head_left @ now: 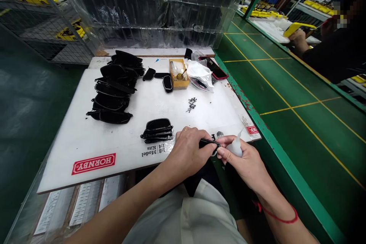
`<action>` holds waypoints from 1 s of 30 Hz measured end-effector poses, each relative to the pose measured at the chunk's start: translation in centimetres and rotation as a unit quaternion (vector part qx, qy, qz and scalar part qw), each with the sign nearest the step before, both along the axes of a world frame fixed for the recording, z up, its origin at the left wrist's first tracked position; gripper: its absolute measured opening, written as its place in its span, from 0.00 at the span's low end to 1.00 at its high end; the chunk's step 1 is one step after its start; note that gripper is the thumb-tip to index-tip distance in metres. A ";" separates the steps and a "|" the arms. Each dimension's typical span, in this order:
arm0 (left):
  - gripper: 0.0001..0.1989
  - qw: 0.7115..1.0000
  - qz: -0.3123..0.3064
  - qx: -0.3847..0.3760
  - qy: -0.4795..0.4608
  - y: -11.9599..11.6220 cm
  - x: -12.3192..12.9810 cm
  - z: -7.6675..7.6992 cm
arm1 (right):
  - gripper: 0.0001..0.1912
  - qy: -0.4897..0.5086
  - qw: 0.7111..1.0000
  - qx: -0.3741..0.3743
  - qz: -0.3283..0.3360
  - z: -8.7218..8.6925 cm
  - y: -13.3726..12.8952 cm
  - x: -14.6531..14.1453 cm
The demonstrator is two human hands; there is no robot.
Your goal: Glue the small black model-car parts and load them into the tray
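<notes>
My left hand is closed around a glossy black plastic part at the front edge of the board. My right hand grips a translucent white squeeze bottle with a thin pointed nozzle that tilts upward. Its thumb and fingertips meet at the right end of the black part; whether they pinch anything small there is hidden. Left of my left hand lies a small stack of similar black parts. Several tiny black pieces are scattered beyond my hands.
Larger piles of black parts line the left of the white board. A yellow box, a white plastic bag and a phone sit at the back. To the right, another person's hand holds a yellow part.
</notes>
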State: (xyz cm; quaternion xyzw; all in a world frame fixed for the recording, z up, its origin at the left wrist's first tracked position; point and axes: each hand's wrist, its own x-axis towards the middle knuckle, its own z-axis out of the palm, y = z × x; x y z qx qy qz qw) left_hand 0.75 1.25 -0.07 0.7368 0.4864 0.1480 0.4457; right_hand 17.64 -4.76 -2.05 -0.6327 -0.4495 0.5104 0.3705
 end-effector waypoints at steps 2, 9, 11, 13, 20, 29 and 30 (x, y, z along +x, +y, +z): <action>0.06 1.000 0.009 -0.018 -0.004 0.2 0.2 0.1 | 0.15 0.007 1.000 -0.016 0.005 0.2 0.1 0.1; 0.04 0.997 0.042 -0.061 -0.015 0.9 0.8 0.1 | 0.15 -0.005 1.000 -0.022 0.018 0.5 -0.2 1.5; 0.04 0.997 0.054 -0.063 -0.011 1.1 1.0 -0.1 | 0.15 -0.043 0.999 -0.002 0.021 0.7 -0.7 2.3; 0.04 0.996 0.059 -0.063 -0.001 1.2 1.1 -0.4 | 0.16 -0.090 0.995 0.022 0.022 1.2 -1.2 3.0; 0.09 0.997 0.024 -0.058 0.037 1.2 0.9 -0.5 | 0.18 -0.239 0.956 0.115 -0.122 3.1 -2.1 3.3; 0.11 0.998 0.003 -0.049 0.033 1.1 0.5 -0.7 | 0.11 -0.431 0.845 0.272 -0.162 3.6 -2.1 1.6; 0.11 0.998 0.002 -0.047 0.030 1.1 0.5 -0.8 | 0.11 -0.440 0.838 0.278 -0.162 3.8 -2.0 1.4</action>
